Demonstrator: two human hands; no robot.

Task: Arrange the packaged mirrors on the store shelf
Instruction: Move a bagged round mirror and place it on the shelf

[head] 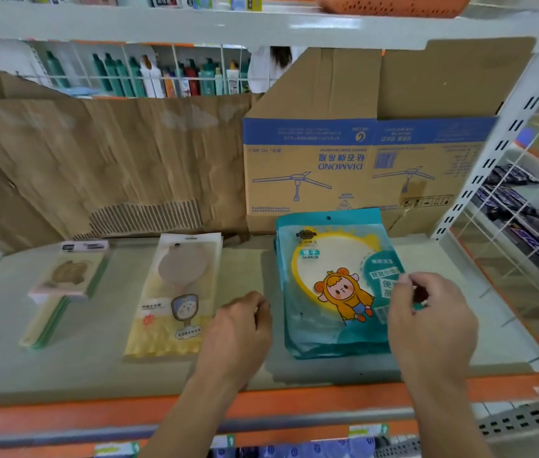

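Note:
A stack of teal packaged mirrors (pixel 331 279) with a yellow ring and a cartoon figure lies on the shelf (pixel 103 365) at the right. My right hand (pixel 433 328) is over its right edge, and thumb and fingers pinch the top package there. Just left of the stack, my left hand (pixel 241 328) hovers with fingers curled and nothing in it. A cream and yellow packaged hand mirror stack (pixel 175 299) lies in the middle. Pink and green handled mirrors (pixel 63 289) lie at the left.
Cardboard sheets (pixel 103 160) and a flattened Diamond fan box (pixel 344 166) line the back of the shelf. A white perforated upright (pixel 493 153) and wire grid bound the right side. The orange front rail (pixel 261 408) runs below my wrists. An upper shelf hangs overhead.

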